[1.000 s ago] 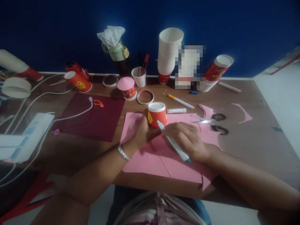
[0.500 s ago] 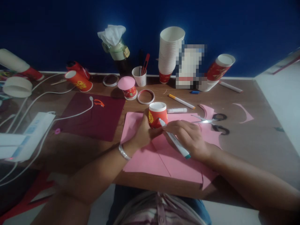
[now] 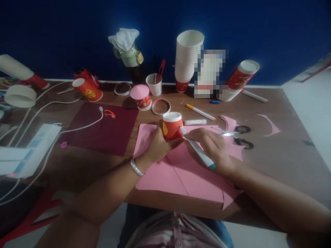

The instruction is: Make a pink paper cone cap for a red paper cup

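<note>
My left hand (image 3: 159,146) is wrapped round a red paper cup (image 3: 172,128) with a white band at its top and a yellow print on its side. Between the fingers of my right hand (image 3: 210,146) is a white marker (image 3: 199,151) with a green end. The marker's tip touches or nearly touches the cup's right side. Beneath both hands lie pink paper sheets (image 3: 160,175). A white marker cap or short pen (image 3: 195,122) lies just behind my right hand.
Scissors (image 3: 230,133) lie open on pink scraps at the right. Behind stand a pink-topped cup (image 3: 143,100), a tape roll (image 3: 161,106), a pen cup (image 3: 154,86) and a tall cup stack (image 3: 186,58). White cables (image 3: 74,130) and a power strip (image 3: 36,151) lie left.
The marker tip has moved right across the cup's side, my right hand going with it. The cup has shifted and turned slightly to the left in my left hand.
</note>
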Tool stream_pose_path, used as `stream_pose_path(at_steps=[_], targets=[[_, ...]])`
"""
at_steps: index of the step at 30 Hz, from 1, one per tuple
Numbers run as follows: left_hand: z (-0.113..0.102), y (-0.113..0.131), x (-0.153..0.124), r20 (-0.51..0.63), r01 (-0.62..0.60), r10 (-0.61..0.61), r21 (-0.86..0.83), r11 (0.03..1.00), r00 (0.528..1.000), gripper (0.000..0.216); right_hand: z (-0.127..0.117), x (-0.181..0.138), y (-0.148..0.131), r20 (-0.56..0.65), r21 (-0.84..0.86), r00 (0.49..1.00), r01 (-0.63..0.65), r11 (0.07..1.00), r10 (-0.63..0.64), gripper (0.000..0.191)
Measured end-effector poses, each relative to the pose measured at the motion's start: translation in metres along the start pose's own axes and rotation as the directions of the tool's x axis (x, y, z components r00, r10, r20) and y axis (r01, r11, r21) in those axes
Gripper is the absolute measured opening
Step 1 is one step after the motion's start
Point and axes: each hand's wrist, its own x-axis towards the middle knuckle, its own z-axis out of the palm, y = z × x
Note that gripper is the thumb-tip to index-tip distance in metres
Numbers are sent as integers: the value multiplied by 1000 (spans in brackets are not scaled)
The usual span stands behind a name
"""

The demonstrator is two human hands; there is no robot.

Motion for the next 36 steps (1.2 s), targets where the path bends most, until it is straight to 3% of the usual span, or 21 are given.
stream_pose_path(at_steps=[17, 21, 28, 36], targets=[[2, 1, -1, 1, 33, -33, -22, 999, 999, 60, -3, 1, 2, 27, 18, 999, -35, 999, 34, 25], [2, 1, -1, 2, 21, -21, -48, 999, 1000, 60, -3, 2, 1, -23, 22, 999, -29, 999, 30, 27], [2, 4, -1, 71, 35, -25, -154, 987, 997, 65, -6, 3, -1, 22, 13, 994, 103, 995, -103, 20], [3, 4, -1, 101, 15, 2, -168, 986, 995, 64, -10, 5, -1, 35, 2, 992, 119, 993, -119, 18]])
